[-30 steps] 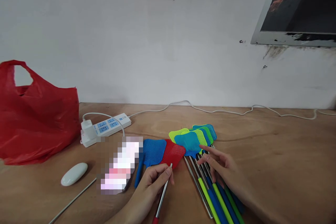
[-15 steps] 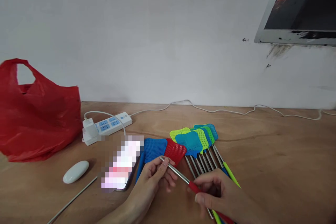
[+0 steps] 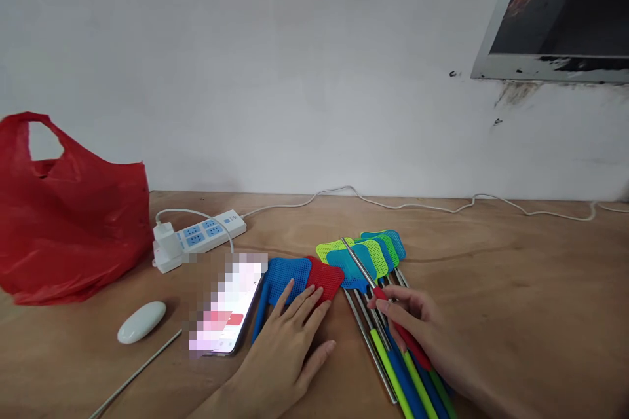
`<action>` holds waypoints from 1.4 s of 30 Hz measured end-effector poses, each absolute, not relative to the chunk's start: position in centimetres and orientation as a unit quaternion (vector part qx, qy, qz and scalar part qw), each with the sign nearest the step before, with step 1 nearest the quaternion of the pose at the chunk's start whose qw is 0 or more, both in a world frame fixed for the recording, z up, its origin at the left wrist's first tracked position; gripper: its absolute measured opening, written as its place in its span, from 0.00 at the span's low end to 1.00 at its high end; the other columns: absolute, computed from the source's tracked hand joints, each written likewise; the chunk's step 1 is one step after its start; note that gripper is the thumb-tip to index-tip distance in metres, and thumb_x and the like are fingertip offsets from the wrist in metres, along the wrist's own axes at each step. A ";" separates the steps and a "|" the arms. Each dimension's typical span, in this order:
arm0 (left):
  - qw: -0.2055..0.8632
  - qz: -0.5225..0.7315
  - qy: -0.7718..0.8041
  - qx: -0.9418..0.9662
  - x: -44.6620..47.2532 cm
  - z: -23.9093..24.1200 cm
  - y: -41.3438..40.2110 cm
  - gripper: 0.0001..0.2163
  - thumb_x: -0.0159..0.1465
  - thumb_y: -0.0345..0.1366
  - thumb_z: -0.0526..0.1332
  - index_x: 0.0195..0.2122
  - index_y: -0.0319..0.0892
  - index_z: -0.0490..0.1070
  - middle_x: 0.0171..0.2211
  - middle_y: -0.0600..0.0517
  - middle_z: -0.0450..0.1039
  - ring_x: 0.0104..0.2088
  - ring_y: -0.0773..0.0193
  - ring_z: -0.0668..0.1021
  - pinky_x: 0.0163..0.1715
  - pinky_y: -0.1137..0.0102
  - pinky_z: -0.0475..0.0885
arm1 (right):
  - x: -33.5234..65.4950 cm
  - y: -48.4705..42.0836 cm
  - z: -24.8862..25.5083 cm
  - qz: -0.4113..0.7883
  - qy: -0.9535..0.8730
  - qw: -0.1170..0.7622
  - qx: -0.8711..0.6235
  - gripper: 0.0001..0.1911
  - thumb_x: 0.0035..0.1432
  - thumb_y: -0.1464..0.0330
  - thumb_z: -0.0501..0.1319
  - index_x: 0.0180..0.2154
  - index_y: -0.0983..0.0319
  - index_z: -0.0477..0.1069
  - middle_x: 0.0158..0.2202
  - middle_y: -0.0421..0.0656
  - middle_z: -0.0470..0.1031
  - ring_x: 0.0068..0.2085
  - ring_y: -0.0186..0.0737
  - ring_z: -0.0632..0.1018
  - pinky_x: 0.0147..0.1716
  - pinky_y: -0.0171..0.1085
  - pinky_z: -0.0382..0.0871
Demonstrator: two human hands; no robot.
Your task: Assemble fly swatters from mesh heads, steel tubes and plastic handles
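My right hand (image 3: 413,317) is closed around the red grip of a fly swatter handle (image 3: 358,263), a slim metal rod with no mesh head on its tip. The rod slants up and left over a fanned pile of fly swatters (image 3: 384,262) with teal, yellow-green, blue and green mesh heads. Their metal shafts and coloured grips run toward me beneath my right hand. With fingers spread, my left hand (image 3: 287,347) lies over the lower edges of a red mesh swatter head (image 3: 330,278) and a blue mesh swatter head (image 3: 285,273). A blue grip (image 3: 260,314) lies beside the blue head.
Left of the swatters lies a phone (image 3: 240,301), partly pixelated, near a white oval object (image 3: 142,323). A white power strip (image 3: 211,234) with a plugged-in adapter stands behind. A red plastic bag (image 3: 73,222) fills the far left. Cable (image 3: 413,207) runs along the wall.
My left hand has let go of the rod tip and come down flat over the red and blue heads. The rod, still in my right hand, now points up over the pile.
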State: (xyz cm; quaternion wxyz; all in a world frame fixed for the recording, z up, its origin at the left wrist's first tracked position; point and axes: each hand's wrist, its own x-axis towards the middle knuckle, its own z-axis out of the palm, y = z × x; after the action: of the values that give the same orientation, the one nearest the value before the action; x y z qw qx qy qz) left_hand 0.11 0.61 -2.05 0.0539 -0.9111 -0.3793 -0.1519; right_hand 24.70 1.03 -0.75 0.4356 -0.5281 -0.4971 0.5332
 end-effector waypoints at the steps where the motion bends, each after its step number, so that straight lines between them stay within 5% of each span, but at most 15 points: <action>1: 0.060 -0.145 -0.386 -0.909 0.1 -2.1 0.6 0.22 0.74 0.45 0.51 0.64 0.39 0.63 0.62 0.43 0.69 0.62 0.47 0.70 0.61 0.43 0.64 | 24.7 1.1 -0.7 0.533 -0.501 0.431 -0.529 0.28 0.48 0.43 0.66 0.33 0.62 0.78 0.11 0.34 0.67 0.17 0.33 0.64 0.22 0.33 0.58; 5: 0.075 -0.137 -0.413 -0.897 0.2 -2.4 0.6 0.23 0.73 0.48 0.52 0.64 0.41 0.65 0.59 0.42 0.72 0.58 0.45 0.73 0.60 0.42 0.64 | 24.6 1.3 -0.7 0.536 -0.510 0.415 -0.530 0.27 0.49 0.43 0.66 0.32 0.62 0.77 0.11 0.34 0.66 0.16 0.31 0.62 0.21 0.33 0.55; 10: 0.072 -0.129 -0.410 -0.900 0.4 -2.7 0.7 0.27 0.74 0.48 0.49 0.68 0.35 0.56 0.64 0.40 0.64 0.62 0.46 0.70 0.61 0.41 0.61 | 24.6 1.5 -1.0 0.538 -0.498 0.430 -0.527 0.28 0.48 0.43 0.66 0.35 0.62 0.78 0.11 0.34 0.66 0.17 0.32 0.64 0.22 0.34 0.58; 21: 0.105 -0.135 -0.428 -0.888 0.4 -2.9 0.6 0.27 0.73 0.51 0.49 0.62 0.33 0.66 0.60 0.38 0.70 0.59 0.42 0.72 0.60 0.42 0.63 | 24.6 1.3 -0.7 0.529 -0.499 0.427 -0.537 0.30 0.47 0.42 0.66 0.35 0.63 0.79 0.11 0.34 0.66 0.17 0.33 0.65 0.22 0.34 0.61; 34: 0.043 -0.167 -0.421 -0.891 0.0 -3.9 0.7 0.28 0.73 0.48 0.52 0.70 0.44 0.52 0.67 0.47 0.61 0.67 0.44 0.62 0.62 0.44 0.61 | 24.6 1.4 -0.8 0.539 -0.495 0.436 -0.524 0.27 0.49 0.45 0.67 0.35 0.63 0.79 0.11 0.34 0.67 0.16 0.31 0.65 0.21 0.32 0.60; 42: 0.086 -0.184 -0.469 -0.860 0.1 -4.7 0.6 0.28 0.72 0.50 0.53 0.70 0.45 0.53 0.67 0.42 0.61 0.65 0.41 0.63 0.58 0.44 0.66 | 24.8 1.3 -0.7 0.526 -0.506 0.435 -0.528 0.27 0.51 0.45 0.66 0.35 0.63 0.80 0.11 0.34 0.66 0.16 0.31 0.64 0.20 0.32 0.59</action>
State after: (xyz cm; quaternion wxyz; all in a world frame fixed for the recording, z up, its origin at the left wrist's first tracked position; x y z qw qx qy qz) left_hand 0.15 0.58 -4.66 0.0863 -0.8595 -0.4688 -0.1844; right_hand 24.84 1.32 -0.65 0.4349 -0.5275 -0.5059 0.5260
